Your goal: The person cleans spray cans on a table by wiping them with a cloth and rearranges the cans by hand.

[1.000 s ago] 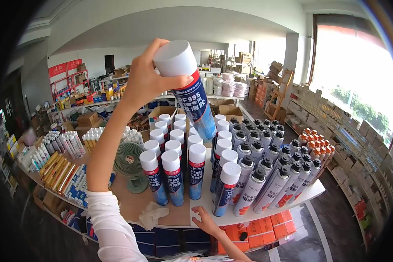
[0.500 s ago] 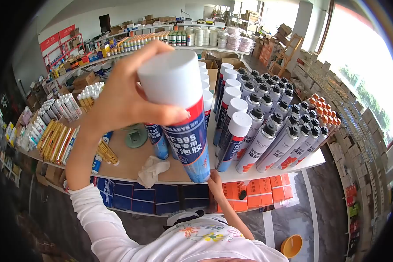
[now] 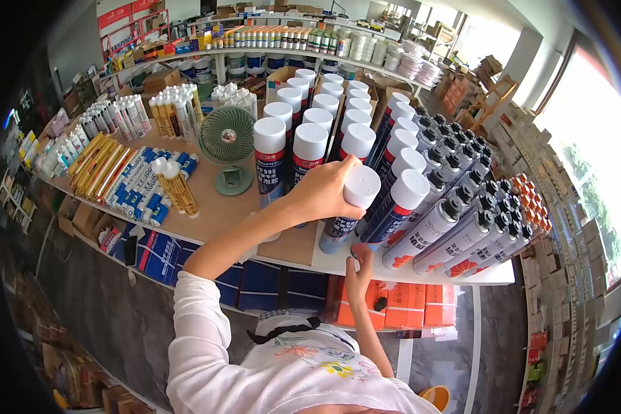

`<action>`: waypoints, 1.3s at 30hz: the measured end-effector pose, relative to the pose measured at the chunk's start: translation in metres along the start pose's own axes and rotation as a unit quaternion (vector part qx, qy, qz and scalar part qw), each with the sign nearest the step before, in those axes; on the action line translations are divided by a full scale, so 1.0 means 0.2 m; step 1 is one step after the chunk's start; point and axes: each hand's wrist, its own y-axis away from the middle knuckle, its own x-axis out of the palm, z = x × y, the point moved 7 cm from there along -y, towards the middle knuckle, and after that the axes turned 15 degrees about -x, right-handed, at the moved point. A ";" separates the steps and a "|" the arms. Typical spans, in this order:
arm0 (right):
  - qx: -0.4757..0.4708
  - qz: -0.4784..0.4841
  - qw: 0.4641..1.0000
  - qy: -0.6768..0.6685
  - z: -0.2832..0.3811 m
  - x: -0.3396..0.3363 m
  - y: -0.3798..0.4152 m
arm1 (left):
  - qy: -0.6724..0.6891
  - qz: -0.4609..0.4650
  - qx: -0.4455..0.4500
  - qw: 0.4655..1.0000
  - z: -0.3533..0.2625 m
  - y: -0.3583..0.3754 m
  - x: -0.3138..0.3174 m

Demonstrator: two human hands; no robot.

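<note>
My left hand [image 3: 331,193] is wrapped round a blue can with a white cap [image 3: 362,186], near the table's front edge. This can stands nearly upright beside the front can [image 3: 393,210] of a white-capped row. Below its base, at the table edge, is my right hand [image 3: 359,268], with thumb and fingers apart and nothing visible between them. More white-capped cans [image 3: 310,141] stand in rows behind my left hand. To the right are grey cans with black nozzles [image 3: 431,224].
A green fan [image 3: 228,138] stands left of the cans, near blue-and-white tubes [image 3: 141,186] and gold tubes [image 3: 100,162]. Orange boxes [image 3: 407,303] and blue boxes [image 3: 262,283] lie under the tabletop. A yellow bucket [image 3: 435,397] is on the floor.
My left hand and its can have gone down and to the right, from close to the camera to beside the row. My right hand has moved slightly right, away from the can's base. The view has shifted.
</note>
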 end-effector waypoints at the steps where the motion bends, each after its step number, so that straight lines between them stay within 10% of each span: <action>1: 0.003 0.000 1.000 0.010 0.00 0.00 -0.01 | -0.001 -0.001 0.000 1.000 0.01 0.00 0.01; 17: -0.049 0.018 0.999 0.014 0.06 0.10 -0.18 | -0.014 0.034 -0.080 0.996 0.06 -0.04 0.09; 21: -0.055 0.022 0.998 0.019 0.06 0.14 -0.23 | -0.023 -0.140 0.081 0.986 -0.14 0.03 -0.10; 27: -0.053 0.022 0.998 -0.001 0.02 0.17 -0.25 | 0.425 0.048 0.212 0.879 -0.71 0.26 -0.48; 39: -0.049 0.001 0.999 0.003 0.01 0.19 -0.25 | 0.467 0.119 0.385 0.787 -0.94 0.49 -0.53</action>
